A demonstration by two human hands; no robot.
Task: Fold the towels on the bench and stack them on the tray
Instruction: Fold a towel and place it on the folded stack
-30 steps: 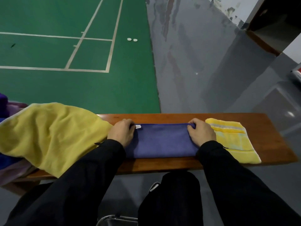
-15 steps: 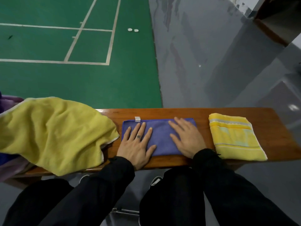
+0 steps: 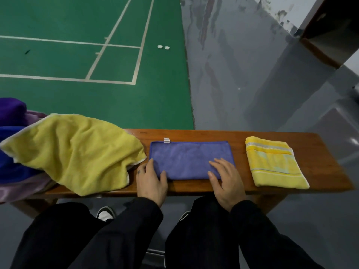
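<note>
gripping the near-left corner of the folded blue towel (image 3: 191,159) with the left hand (image 3: 150,180), resting the right hand (image 3: 226,180) flat, fingers straight, on its near-right part, mid-bench (image 3: 320,152).

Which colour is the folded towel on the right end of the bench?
Yellow with paler stripes, seen in the head view.

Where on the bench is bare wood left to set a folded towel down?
Bare wood shows between the blue towel and the folded yellow towel, and at the bench right end. The left end is crowded by the loose yellow towel.
</note>
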